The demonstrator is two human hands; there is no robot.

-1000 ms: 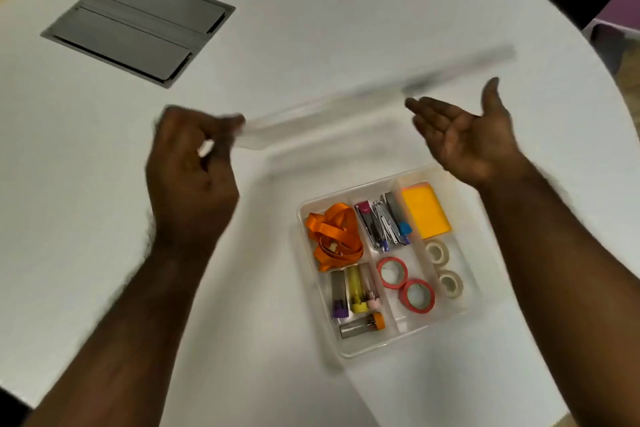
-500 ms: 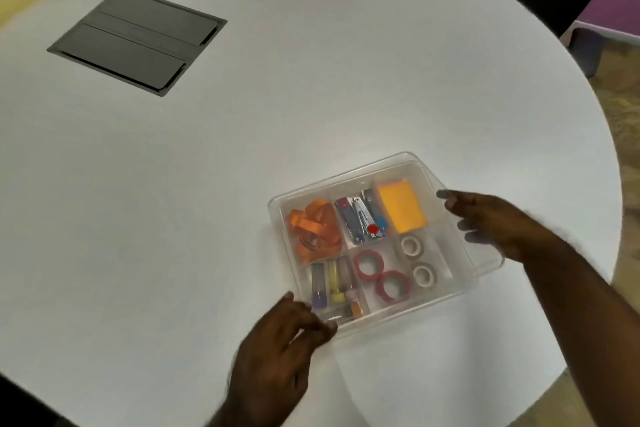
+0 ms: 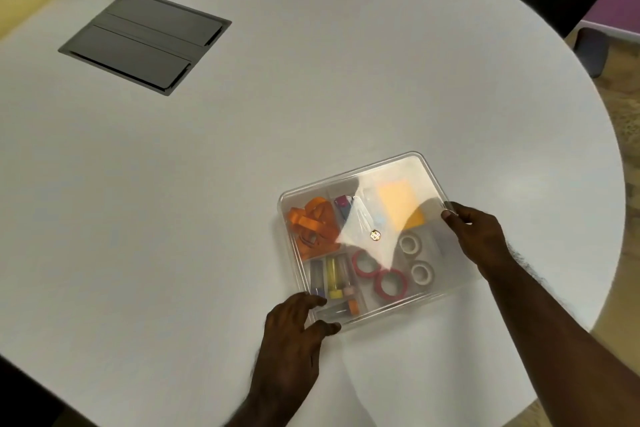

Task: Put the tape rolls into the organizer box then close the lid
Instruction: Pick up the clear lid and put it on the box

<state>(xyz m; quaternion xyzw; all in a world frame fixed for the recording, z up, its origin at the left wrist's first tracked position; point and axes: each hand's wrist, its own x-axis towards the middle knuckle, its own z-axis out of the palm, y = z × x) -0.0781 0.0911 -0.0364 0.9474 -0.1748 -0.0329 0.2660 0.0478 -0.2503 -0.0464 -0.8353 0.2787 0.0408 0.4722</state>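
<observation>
The left hand (image 3: pixel 294 333) pinches the near-left corner of the clear lid (image 3: pixel 388 191), which lies over the organizer box (image 3: pixel 287 253) on the white table (image 3: pixel 207 218). Red tape rolls (image 3: pixel 379 276) and white tape rolls (image 3: pixel 417 258) show through. The right hand (image 3: pixel 479 239) grips the right edge. Light, stiff and probably slick plastic: press at the corners.

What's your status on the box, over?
Left hand at near corner, right hand at right edge. Tape rolls inside organizer box, clear lid on top. Nothing in the way.
</observation>
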